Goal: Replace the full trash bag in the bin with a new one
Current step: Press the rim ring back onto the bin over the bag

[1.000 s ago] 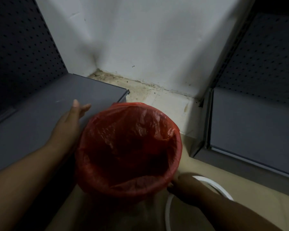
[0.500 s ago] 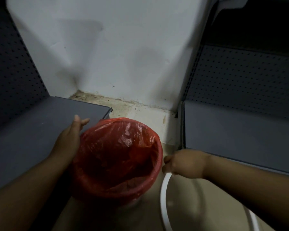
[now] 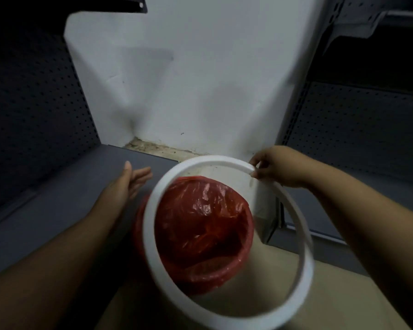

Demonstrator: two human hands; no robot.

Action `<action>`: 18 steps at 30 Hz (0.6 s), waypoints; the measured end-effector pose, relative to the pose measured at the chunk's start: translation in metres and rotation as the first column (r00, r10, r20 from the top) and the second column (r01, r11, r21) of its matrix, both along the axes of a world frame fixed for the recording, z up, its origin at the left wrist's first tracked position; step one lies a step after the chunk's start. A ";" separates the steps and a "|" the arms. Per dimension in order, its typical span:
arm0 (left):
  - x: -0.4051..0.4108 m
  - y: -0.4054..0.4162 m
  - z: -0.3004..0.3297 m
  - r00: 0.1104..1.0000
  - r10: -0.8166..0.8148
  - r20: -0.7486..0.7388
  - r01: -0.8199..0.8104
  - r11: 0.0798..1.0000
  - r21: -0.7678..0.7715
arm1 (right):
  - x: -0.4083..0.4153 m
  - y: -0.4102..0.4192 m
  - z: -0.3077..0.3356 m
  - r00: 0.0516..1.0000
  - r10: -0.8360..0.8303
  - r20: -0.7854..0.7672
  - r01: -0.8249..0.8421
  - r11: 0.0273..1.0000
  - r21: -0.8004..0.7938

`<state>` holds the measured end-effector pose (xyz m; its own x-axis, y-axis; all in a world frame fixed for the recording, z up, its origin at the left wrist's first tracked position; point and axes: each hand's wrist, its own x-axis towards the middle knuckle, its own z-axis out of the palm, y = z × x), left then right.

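A round bin stands on the floor, lined with a red trash bag (image 3: 200, 225) whose edge is folded over the rim. A white plastic ring (image 3: 150, 234) hangs tilted in the air above the bin, blurred by motion. My right hand (image 3: 274, 167) pinches the ring at its far right edge. My left hand (image 3: 129, 184) hovers beside the bin's left rim with fingers straight, holding nothing. The bin's body is hidden under the bag.
A grey shelf base (image 3: 57, 206) lies to the left and another grey shelf base (image 3: 343, 210) to the right, both backed by perforated panels. A white wall (image 3: 188, 91) closes the corner behind. Beige floor (image 3: 272, 270) shows in front.
My right hand has lifted the white ring off the floor and swung it up over the bin. My left hand has come off the bag's rim and opened.
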<state>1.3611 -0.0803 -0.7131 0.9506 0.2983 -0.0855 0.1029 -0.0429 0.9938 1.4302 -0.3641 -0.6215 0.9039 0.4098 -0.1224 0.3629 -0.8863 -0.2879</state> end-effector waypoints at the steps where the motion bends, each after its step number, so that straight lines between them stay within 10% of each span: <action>1: -0.001 0.004 0.000 1.000 -0.013 -0.020 0.012 0.998 -0.060 | 0.003 0.006 -0.004 0.999 -0.040 0.003 0.040 0.999 0.021; 8: -0.014 0.014 -0.011 0.992 -0.063 -0.112 0.048 0.990 -0.136 | 0.015 0.039 -0.042 0.983 -0.177 0.055 0.180 0.983 -0.045; 18: -0.016 -0.004 -0.023 0.978 0.030 -0.207 0.042 0.941 0.335 | 0.016 0.044 -0.098 0.952 -0.305 0.025 0.292 0.931 0.220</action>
